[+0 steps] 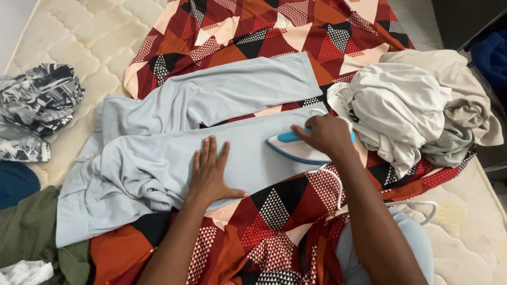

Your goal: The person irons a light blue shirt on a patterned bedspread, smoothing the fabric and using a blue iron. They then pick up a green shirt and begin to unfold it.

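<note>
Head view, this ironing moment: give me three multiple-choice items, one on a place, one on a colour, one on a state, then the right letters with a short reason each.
1. Where is the iron?
A. on the pale blue trousers
B. on the bare mattress
C. on the cream laundry pile

2. What colour is the iron's handle?
A. red
B. blue
C. black

3. How is the left hand?
A. closed round a hanger
B. lifted off the bed
C. flat, fingers spread, on the trousers

Answers:
1 A: the iron's white body sits on the nearer trouser leg, beside the cream pile, not on it.
2 B: a blue handle shows under the grip of the right hand.
3 C: the palm presses the cloth, holding nothing, over the patterned sheet.
</note>
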